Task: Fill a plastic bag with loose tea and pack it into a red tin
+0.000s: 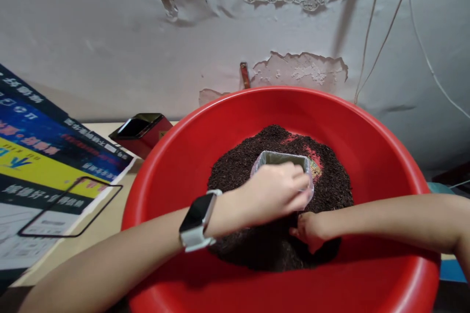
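Observation:
A heap of dark brown loose bits, like tea leaves or soil, lies in the large red basin. In the middle of the heap stands a clear, square plastic container. My left hand, with a watch on its wrist, reaches across the container's near side. Its fingers are curled at the container's near right edge and seem to grip it. Just in front of the container, my right hand is low in the dark bits with bent fingers. Its fingertips are partly hidden; I cannot make out what they hold.
Left of the basin stand a printed box, a thin black frame and a dark red tin-like box. Behind rises a wall with peeling paint. Cords hang at the right. Small yellowish grains lie beside the container.

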Available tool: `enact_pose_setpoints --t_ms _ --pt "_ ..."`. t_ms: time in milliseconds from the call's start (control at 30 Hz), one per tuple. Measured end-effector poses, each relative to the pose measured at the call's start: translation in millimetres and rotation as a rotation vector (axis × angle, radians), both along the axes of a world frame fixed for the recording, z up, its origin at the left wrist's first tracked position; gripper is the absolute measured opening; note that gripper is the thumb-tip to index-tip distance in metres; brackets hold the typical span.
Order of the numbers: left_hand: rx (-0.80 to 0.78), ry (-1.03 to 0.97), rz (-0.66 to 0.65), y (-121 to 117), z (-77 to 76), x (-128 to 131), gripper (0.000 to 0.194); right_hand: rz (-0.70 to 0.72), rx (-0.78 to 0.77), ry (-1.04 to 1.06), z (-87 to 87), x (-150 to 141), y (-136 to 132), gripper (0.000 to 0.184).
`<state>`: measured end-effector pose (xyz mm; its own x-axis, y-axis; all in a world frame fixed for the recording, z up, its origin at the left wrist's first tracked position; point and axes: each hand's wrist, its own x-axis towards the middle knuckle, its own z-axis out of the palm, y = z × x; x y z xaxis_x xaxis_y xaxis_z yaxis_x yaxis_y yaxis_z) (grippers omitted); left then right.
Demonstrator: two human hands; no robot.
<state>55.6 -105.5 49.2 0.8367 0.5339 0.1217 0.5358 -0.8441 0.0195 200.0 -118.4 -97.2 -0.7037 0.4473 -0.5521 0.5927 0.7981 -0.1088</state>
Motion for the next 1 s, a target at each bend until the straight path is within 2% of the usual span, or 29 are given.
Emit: enact_pose_setpoints --t_ms 33,100,233,333,433,533,600,667,733,800,867,933,1000 --pt "0.058 -0.044 0.093 11.3 4.7 -3.7 0.029 0.038 -0.057 -0.080 6.7 -2.6 -2.4 0.069" --pt "0.080 -0.050 0.221 34.9 2.0 -13.6 0.026 0.079 -0.144 -0.185 18.1 -8.0 -8.5 0.072" --pt "-0.086 0.077 0.328 71.4 -25.1 -30.4 0.026 -0.033 -0.127 -0.158 27.7 -13.3 -19.4 0.060" --pt "-0.065 0.118 0.397 80.1 -34.9 -31.8 0.017 -0.116 -0.169 -0.127 29.0 -13.6 -22.4 0.047" --pt "0.076 0.164 0.431 74.1 -27.4 -27.8 0.020 -0.096 -0.158 -0.094 37.7 -16.9 -22.3 0.040" --pt "0.138 0.194 0.436 63.3 -11.9 -25.6 0.022 -0.013 -0.042 0.041 61.7 -24.3 -21.7 0.040" --pt "0.107 0.208 0.459 59.3 -4.4 -26.8 0.019 0.034 0.047 0.172 83.7 -28.9 -21.0 0.039" --pt "-0.005 0.225 0.464 60.2 -4.1 -30.1 0.015 0.078 0.117 0.292 105.0 -31.0 -18.8 0.036" --pt "-0.175 0.200 0.427 65.0 -11.5 -34.6 0.017 0.099 0.179 0.372 120.1 -29.5 -13.2 0.034" --pt "-0.348 0.106 0.393 71.3 -23.0 -38.7 0.027 0.075 0.302 0.402 126.5 -24.5 -3.3 0.034" --pt "-0.469 -0.006 0.364 75.9 -33.0 -41.6 0.032 0.051 0.502 0.411 125.5 -18.1 8.7 0.035" --pt "-0.512 -0.044 0.316 77.1 -38.1 -43.1 0.030 0.098 0.689 0.454 120.8 -13.3 17.8 0.035" --pt "-0.452 -0.023 0.327 74.9 -39.0 -43.6 0.026 0.216 0.777 0.555 115.5 -12.9 18.7 0.033"
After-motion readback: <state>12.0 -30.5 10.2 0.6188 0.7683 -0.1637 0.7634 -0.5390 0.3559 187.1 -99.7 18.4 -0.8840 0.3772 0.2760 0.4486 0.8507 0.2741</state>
